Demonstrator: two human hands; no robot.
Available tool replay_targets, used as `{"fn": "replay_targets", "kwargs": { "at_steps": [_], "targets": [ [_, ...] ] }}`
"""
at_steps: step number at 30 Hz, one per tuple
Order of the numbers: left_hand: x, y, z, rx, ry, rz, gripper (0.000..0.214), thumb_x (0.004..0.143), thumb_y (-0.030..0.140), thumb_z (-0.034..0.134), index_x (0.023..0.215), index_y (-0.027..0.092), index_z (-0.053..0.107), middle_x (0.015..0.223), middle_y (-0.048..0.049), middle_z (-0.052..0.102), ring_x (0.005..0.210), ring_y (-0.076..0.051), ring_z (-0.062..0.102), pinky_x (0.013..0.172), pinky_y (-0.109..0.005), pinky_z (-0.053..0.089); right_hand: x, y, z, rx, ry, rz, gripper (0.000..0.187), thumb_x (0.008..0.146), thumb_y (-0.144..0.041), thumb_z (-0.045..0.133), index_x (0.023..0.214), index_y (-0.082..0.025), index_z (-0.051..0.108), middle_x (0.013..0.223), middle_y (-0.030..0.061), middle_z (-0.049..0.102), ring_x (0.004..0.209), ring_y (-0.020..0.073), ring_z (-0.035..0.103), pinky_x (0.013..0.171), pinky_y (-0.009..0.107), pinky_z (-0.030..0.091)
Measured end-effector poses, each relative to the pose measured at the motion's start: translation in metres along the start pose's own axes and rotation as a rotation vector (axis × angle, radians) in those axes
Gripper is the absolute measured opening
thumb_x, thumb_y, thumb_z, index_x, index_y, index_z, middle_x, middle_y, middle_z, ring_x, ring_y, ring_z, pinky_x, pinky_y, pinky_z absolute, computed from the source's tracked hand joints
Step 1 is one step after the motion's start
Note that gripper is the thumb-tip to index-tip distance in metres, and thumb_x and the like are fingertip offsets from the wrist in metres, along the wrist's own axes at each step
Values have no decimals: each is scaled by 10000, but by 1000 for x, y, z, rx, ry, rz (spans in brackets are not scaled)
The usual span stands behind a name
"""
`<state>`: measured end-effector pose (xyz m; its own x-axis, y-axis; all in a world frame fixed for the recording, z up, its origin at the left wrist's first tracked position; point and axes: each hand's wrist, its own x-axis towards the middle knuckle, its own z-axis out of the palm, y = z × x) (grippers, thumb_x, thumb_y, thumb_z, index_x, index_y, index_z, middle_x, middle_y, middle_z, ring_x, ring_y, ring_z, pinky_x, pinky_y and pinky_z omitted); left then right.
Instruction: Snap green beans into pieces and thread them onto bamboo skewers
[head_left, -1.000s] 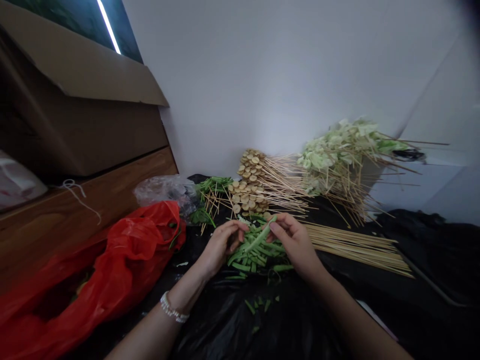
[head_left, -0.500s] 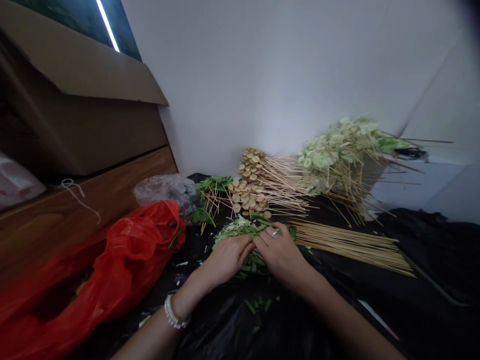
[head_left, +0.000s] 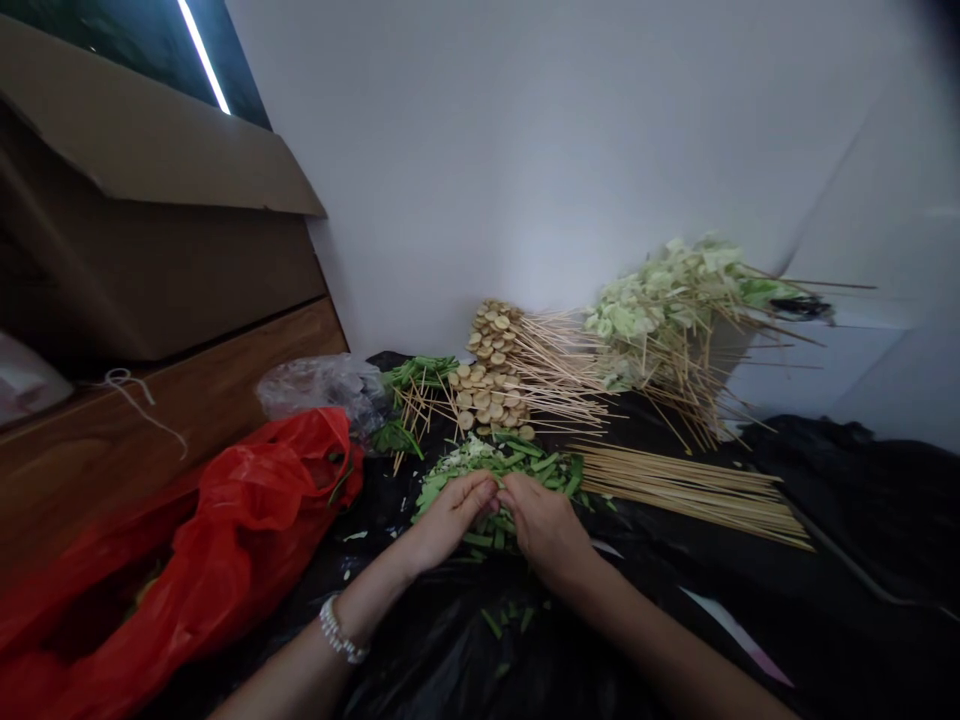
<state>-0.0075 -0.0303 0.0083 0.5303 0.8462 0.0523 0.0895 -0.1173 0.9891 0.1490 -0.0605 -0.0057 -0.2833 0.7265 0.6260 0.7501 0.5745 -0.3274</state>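
My left hand [head_left: 452,513] and my right hand [head_left: 545,522] meet fingertip to fingertip above a pile of cut green vegetable pieces [head_left: 551,470]. Both have their fingers curled in and pinched. Whatever is between them is hidden behind the fingers. Paler chopped bits [head_left: 469,455] lie at the back left of the pile. Just right of it a bundle of bare bamboo skewers [head_left: 690,497] lies flat. Behind the pile are stacked skewers threaded with round pale slices [head_left: 491,395], and to their left skewered green stems [head_left: 421,372].
Skewers of cabbage leaves [head_left: 660,295] are heaped at the back right, by the white wall. A red plastic bag [head_left: 262,510] and a clear plastic bag [head_left: 322,390] sit on the left, near a cardboard box [head_left: 210,260]. Black plastic sheeting [head_left: 427,640] covers the work surface.
My right hand has drawn back from the greens, its fingers now curled against the left fingertips. More of the pile shows behind it. The view has shifted slightly.
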Motion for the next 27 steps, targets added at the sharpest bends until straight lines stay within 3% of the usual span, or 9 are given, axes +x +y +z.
{"fn": "replay_targets", "kwargs": {
  "at_steps": [3, 7, 10, 12, 17, 21, 24, 27],
  "targets": [
    [0, 0, 7, -192, 72, -70, 455, 819, 615, 540, 713, 189, 422, 580, 71, 305, 489, -68, 245, 446, -205, 178, 3, -5, 3, 61, 120, 47, 284, 990, -233, 315, 763, -223, 485, 689, 5, 577, 616, 143, 552, 576, 250, 395],
    [2, 7, 3, -286, 167, 11, 433, 852, 587, 513, 726, 176, 465, 533, 85, 294, 448, -59, 192, 430, -206, 137, 10, 1, -10, 154, 245, 107, 248, 986, -280, 341, 850, -216, 537, 697, 6, 598, 622, 143, 575, 590, 245, 421],
    [4, 9, -10, -252, 328, 59, 435, 856, 586, 500, 719, 173, 498, 516, 88, 262, 444, -65, 174, 435, -209, 137, 12, 16, -22, 194, 334, 306, 233, 985, -304, 348, 995, -206, 559, 677, -9, 592, 601, 144, 578, 571, 246, 431],
    [4, 8, -17, -111, 401, 84, 442, 859, 578, 501, 735, 161, 577, 511, 74, 291, 457, -79, 231, 449, -213, 185, 11, 24, -23, 199, 358, 339, 277, 987, -304, 333, 1127, -202, 548, 741, 9, 622, 654, 157, 603, 603, 264, 459],
    [2, 7, -18, 373, 352, 229, 415, 893, 485, 502, 899, 160, 761, 746, -33, 567, 729, -168, 522, 683, -269, 398, 5, 30, -9, 155, 217, 119, 366, 978, -235, 340, 1302, -195, 505, 1051, 97, 668, 963, 207, 615, 859, 375, 473],
    [2, 7, -16, 478, 305, 231, 462, 959, 449, 363, 1136, 201, 710, 885, -66, 651, 834, -201, 577, 793, -306, 427, 6, 33, -8, 56, 230, 85, 345, 966, -200, 369, 1259, -184, 549, 1016, 96, 675, 960, 219, 593, 870, 407, 451],
    [4, 4, -18, 412, 343, 221, 505, 967, 461, 317, 1200, 178, 664, 1039, -95, 687, 961, -229, 591, 884, -337, 425, 16, 22, -31, 90, 259, 56, 301, 948, -200, 415, 1194, -188, 588, 965, 85, 678, 924, 218, 596, 839, 402, 473],
    [5, 0, -22, 364, 386, 201, 508, 953, 485, 343, 1178, 164, 666, 1046, -99, 693, 986, -241, 595, 878, -347, 439, 21, -14, -73, 212, 247, 13, 278, 929, -186, 459, 1151, -258, 610, 951, 62, 683, 928, 231, 609, 824, 421, 496]
  ]
}}
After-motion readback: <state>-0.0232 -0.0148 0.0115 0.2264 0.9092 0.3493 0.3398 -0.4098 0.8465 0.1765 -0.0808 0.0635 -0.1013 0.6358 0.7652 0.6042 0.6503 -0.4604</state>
